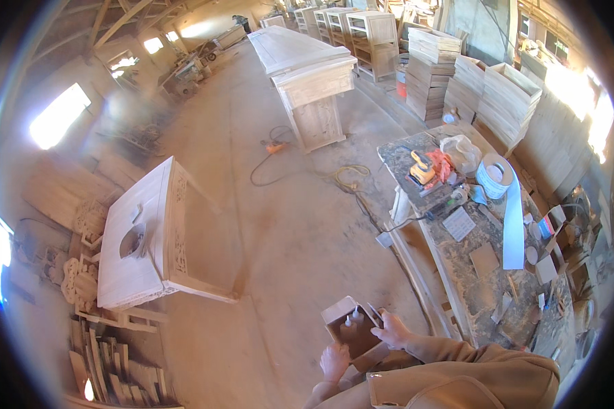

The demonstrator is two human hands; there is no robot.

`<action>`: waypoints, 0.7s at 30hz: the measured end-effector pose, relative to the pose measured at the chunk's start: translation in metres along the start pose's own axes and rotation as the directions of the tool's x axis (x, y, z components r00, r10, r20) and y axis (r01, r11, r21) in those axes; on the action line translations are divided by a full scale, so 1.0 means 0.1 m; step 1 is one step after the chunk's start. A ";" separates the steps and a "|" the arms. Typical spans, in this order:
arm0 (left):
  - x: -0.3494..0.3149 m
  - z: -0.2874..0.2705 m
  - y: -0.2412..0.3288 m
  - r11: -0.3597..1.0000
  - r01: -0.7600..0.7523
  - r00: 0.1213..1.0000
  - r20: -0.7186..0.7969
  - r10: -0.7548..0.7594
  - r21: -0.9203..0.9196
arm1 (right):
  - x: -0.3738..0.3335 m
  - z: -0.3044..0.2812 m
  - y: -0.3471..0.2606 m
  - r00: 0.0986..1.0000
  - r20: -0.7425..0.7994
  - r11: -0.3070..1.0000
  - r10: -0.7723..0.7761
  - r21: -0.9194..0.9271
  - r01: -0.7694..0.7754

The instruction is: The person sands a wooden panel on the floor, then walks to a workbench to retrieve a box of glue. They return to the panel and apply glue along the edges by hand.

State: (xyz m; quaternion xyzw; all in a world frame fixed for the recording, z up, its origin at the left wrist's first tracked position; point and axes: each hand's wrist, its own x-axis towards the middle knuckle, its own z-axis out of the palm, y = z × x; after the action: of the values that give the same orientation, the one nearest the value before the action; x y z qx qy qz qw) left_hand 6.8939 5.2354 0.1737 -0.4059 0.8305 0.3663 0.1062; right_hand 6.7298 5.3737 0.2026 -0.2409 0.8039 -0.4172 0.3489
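At the lower middle of the head view, a small open wooden box [338, 310] sits low in front of my body. Two white nozzle-like tips [348, 320] rise inside it; what they belong to is hard to make out. My left hand [335, 362] is closed on the box's near left side. On the opposite side my right hand [391, 331] grips the box's right edge, thumb and fingers pinched about the board. The undersides of both hands are hidden.
To my right stands a cluttered workbench [471, 238] with a paper roll [496, 176] and a yellow power sander [421, 168]. A carved table [133, 225] with a round hole is at left. A long wooden cabinet [314, 85] stands ahead. Cords [351, 178] cross the floor.
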 end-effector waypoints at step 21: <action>3.03 -2.23 0.27 -0.139 0.220 0.962 0.238 -0.134 -0.966 | 4.02 0.20 -1.64 0.997 0.049 0.894 0.067 0.440 -0.082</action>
State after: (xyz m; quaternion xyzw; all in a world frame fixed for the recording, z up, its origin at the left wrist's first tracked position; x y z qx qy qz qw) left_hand 6.7039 4.9103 0.2027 -0.4466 0.2146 0.8541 -0.1584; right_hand 6.5038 5.0027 0.1875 -0.1312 0.6913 -0.5709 0.4231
